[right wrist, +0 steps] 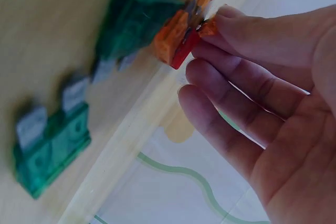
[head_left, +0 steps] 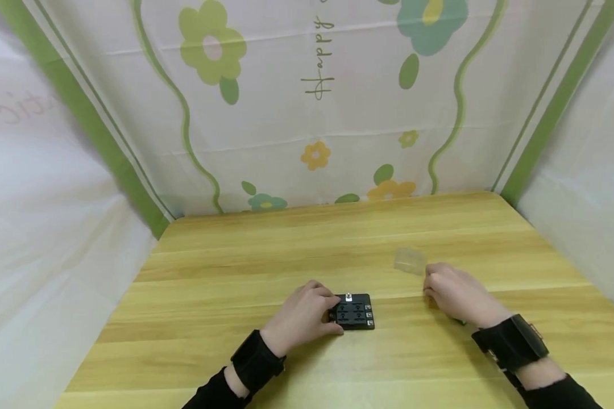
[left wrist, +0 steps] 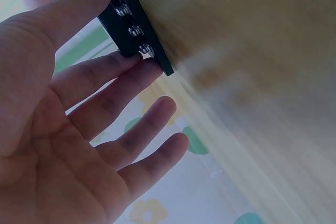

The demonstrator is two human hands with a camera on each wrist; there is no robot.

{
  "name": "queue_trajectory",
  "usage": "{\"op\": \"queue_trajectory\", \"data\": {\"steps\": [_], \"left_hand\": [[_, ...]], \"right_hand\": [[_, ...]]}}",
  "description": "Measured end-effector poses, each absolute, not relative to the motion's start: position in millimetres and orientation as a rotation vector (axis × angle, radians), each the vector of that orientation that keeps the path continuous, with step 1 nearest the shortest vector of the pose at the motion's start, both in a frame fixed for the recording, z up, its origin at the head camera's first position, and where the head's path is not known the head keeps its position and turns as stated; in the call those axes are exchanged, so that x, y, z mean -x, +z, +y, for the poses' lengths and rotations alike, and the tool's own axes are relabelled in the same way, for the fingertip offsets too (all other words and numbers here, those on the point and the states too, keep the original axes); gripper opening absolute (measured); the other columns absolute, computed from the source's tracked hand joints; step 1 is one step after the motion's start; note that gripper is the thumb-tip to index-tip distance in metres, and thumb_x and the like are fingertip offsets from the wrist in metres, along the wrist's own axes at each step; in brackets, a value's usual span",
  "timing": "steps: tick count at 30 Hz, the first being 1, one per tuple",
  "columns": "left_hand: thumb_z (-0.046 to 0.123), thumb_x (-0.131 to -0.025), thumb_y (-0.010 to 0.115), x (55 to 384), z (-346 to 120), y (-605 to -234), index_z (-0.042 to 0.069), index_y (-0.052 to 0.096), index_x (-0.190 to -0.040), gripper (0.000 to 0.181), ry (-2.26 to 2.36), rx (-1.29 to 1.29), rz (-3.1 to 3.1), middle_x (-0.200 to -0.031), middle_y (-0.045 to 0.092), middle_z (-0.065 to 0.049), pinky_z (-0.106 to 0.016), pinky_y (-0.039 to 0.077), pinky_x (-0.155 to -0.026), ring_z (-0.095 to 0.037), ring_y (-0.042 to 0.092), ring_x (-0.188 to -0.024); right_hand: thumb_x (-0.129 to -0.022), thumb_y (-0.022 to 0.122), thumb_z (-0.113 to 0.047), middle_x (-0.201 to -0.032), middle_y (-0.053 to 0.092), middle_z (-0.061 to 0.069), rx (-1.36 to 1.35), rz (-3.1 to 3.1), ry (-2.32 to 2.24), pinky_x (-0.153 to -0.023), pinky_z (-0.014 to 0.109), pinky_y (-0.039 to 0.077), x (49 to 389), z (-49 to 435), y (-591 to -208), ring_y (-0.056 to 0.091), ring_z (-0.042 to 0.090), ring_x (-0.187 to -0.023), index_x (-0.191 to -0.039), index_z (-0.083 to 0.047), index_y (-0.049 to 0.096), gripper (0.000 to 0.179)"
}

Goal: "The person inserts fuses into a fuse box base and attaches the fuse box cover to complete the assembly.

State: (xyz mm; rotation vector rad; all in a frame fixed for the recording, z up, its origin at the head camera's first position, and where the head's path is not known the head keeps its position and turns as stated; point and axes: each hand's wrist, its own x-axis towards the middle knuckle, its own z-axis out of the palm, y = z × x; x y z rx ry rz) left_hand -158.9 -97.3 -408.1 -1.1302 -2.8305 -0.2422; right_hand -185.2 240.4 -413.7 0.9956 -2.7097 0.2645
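Observation:
A black fuse block with metal screw terminals lies on the table. My left hand grips its left end, thumb on the near edge and index and middle fingers on the far one. The left wrist view shows the fuse block edge-on, with ring and little fingers held off it. Farther right, my right hand is low over the table. Its thumb and index finger pinch an orange blade fuse, partly hidden by the fingertips. Beside it lie another orange fuse, a red fuse and a green fuse.
A clear plastic cover lies just beyond my right hand. In the right wrist view, one more green fuse rests on the table with its blades up. A flowered cloth hangs behind the wooden table, with white cloth at both sides.

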Motion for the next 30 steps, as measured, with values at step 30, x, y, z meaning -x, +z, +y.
{"op": "queue_trajectory", "data": {"steps": [30], "left_hand": [[0.049, -0.081, 0.077, 156.3, -95.5, -408.0, 0.009, 0.07, -0.122, 0.058, -0.214, 1.11, -2.855, -0.116, 0.067, -0.003, -0.032, 0.044, -0.095, -0.019, 0.057, -0.109]], "right_hand": [[-0.086, 0.07, 0.004, -0.074, 0.05, -0.003, -1.002, -2.67, 0.16, -0.056, 0.029, 0.043, 187.5, 234.6, -418.3, 0.049, 0.015, -0.068, -0.073, -0.009, 0.07, 0.018]]}}
